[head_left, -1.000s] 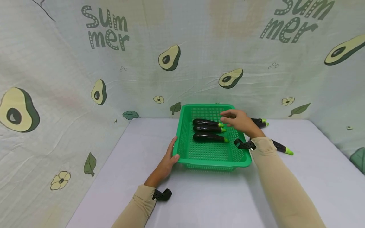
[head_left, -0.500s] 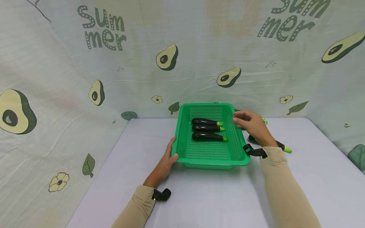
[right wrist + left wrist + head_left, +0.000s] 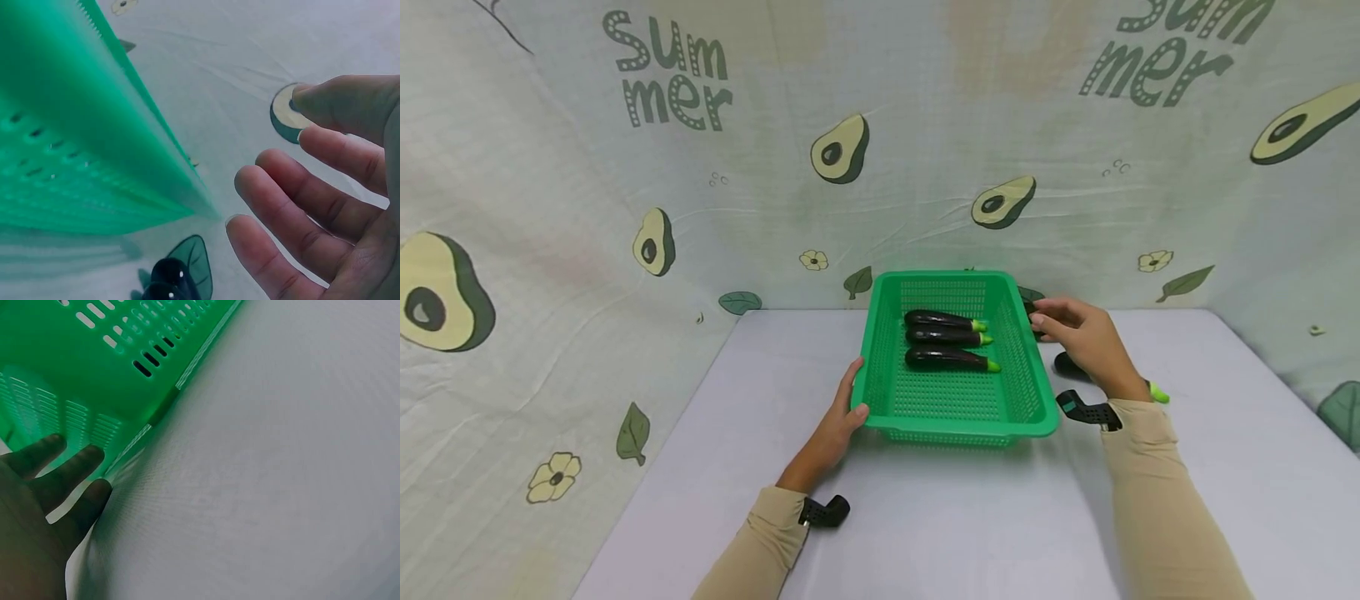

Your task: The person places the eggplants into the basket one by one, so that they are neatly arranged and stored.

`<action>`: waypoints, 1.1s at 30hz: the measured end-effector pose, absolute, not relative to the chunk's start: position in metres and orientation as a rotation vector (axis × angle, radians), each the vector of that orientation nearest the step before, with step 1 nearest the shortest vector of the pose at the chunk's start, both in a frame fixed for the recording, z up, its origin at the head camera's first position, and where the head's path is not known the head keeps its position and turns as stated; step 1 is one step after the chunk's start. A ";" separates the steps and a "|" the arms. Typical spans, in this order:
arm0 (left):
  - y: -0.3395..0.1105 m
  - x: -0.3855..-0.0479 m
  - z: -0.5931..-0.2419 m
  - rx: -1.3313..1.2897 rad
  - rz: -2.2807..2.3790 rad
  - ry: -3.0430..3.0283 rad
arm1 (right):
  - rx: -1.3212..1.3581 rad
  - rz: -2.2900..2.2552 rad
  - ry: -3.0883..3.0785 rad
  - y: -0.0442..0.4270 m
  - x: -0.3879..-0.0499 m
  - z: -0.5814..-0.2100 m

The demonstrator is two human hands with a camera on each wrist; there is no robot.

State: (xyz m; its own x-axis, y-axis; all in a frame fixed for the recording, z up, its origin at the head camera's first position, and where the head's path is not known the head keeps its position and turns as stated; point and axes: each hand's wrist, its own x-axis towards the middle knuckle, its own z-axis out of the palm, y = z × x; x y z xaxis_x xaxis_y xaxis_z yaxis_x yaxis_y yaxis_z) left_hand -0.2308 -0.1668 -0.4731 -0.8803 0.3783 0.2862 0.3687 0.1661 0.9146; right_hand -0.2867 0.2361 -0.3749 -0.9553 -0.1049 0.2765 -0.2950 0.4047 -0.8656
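A green perforated basket (image 3: 951, 404) stands mid-table with three dark eggplants (image 3: 951, 358) lying crosswise inside. My left hand (image 3: 835, 425) is at its near left corner, the thumb at the rim. In the left wrist view, fairly straight fingers (image 3: 69, 472) touch the outer wall. My right hand (image 3: 1090, 346) is just right of the basket, above the eggplants outside it. Its fingers are loosely bent and hold nothing in the right wrist view, where the ends of dark eggplants (image 3: 172, 278) show below. My right hand partly hides another eggplant (image 3: 1070, 367).
The table is covered with a white cloth (image 3: 955, 533). Behind it hangs a printed cloth (image 3: 910, 100) with avocados and lettering, close to the basket's far side. A black strap device (image 3: 825, 512) sits on the left wrist, another (image 3: 1088, 410) on the right.
My right hand has moved from over the basket's far right part, across the rim, to the eggplants outside on the right. The left hand stays at the basket's corner.
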 end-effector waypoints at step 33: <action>-0.168 -0.232 -0.473 0.804 1.865 2.401 | 0.128 1.082 -2.719 0.319 -0.270 -0.402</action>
